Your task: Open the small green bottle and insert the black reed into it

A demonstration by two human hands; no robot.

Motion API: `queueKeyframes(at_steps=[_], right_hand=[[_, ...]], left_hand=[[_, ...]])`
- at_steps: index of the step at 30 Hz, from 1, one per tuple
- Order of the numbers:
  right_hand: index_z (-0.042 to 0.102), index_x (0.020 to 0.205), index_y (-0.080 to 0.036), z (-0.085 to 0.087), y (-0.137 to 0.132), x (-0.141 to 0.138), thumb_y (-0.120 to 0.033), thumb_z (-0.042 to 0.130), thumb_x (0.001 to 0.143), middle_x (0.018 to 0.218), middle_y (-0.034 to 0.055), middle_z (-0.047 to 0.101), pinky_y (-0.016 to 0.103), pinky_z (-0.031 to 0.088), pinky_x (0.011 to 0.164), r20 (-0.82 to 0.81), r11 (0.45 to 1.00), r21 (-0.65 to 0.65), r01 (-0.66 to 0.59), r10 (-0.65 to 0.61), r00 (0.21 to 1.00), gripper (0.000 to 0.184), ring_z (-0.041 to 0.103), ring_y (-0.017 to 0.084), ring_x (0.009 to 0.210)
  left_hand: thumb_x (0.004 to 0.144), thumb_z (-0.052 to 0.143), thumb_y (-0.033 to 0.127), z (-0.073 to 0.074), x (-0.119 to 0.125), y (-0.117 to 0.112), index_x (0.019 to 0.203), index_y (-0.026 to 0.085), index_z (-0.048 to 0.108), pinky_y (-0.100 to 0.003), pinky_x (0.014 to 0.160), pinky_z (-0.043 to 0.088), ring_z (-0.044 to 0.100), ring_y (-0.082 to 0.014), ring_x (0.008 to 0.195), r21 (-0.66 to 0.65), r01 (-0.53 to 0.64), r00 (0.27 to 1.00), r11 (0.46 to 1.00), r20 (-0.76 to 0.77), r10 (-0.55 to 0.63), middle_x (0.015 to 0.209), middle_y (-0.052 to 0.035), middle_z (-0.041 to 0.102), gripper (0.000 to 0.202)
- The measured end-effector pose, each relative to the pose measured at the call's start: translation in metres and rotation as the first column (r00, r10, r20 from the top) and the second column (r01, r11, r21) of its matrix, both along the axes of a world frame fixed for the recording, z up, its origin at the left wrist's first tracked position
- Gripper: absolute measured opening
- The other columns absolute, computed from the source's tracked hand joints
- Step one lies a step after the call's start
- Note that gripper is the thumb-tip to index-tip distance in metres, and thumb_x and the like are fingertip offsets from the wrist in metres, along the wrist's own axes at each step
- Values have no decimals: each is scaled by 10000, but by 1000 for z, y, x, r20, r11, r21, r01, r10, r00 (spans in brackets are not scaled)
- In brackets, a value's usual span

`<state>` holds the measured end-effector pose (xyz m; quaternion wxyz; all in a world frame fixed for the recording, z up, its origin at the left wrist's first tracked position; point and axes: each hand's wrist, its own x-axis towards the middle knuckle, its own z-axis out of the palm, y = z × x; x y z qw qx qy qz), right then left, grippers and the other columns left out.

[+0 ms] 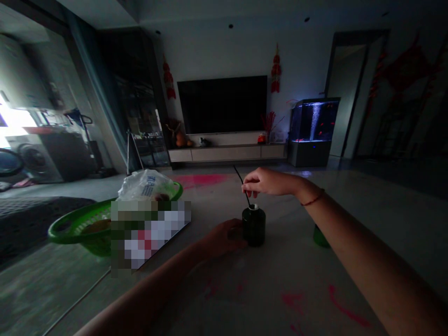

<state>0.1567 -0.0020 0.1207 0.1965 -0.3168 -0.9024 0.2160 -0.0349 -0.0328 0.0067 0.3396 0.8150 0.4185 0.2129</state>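
while left hand [224,238] grips squat green glass bottle [254,228], right hand [268,182] pinches thin black stick [238,176]

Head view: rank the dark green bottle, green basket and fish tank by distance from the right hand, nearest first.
From the right hand:
1. Dark green bottle: on the table, just below the hand.
2. Green plastic basket: left side, well past the bottle.
3. Lit fish tank: far side of the room, at the back wall, right of the TV.
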Motion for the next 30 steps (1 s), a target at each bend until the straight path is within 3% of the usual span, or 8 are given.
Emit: queueKeyframes(at_steps=[6,13,20,23,26,28,30], right_hand=[[598,776,-108,1,0,3,-275,468,796,718,56,630,223,437,567,8,999,-40,31,-31,999,212,561,100,601],[616,787,-105,3,8,25,-315,482,786,739,70,640,236,439,569,7,992,-79,96,-96,995,250,570,112,615],[609,772,-122,-13,15,22,-305,506,760,728,55,627,254,436,577,-36,981,-120,153,-158,987,210,557,113,601],[588,815,-124,-31,11,9,-273,476,760,801,74,619,279,439,670,-304,971,-77,228,-241,922,194,564,136,717],[530,930,-142,-63,0,5,-359,428,770,941,102,586,322,436,759,-596,920,-197,339,-387,704,288,559,169,857],[474,1005,-159,-90,-13,8,-413,432,758,1024,116,550,346,419,824,-652,901,-279,332,-432,623,357,549,184,916],[422,1056,-179,-115,-27,12,-427,458,743,1093,119,511,349,401,866,-659,891,-312,330,-453,600,401,520,193,987]], left_hand=[[667,621,320,-3,-1,2,1106,183,487,-330,873,384,513,-219,1023,26,-10,1000,1000,-5,10,1123,-63,560,479],[662,617,329,-2,-1,2,1113,175,485,-332,875,387,515,-220,1023,30,-15,1000,999,-17,15,1133,-75,554,495],[684,598,306,-2,-1,1,1113,184,478,-331,849,407,531,-215,998,38,-8,999,999,-32,9,1113,-69,566,461],[702,578,309,-6,-2,2,1112,187,480,-346,865,389,521,-222,1014,73,7,1000,997,-27,-6,1122,-75,562,439],[711,569,327,-9,-2,4,1117,181,472,-342,851,398,532,-219,996,71,6,1000,997,-8,-5,1112,-79,567,442],[710,572,331,-10,-3,3,1115,179,468,-329,835,411,541,-212,980,58,4,1000,998,1,-4,1108,-74,570,445],[711,571,317,-9,-3,2,1113,179,468,-321,831,416,542,-209,979,55,10,1000,998,3,-10,1109,-69,570,437]])
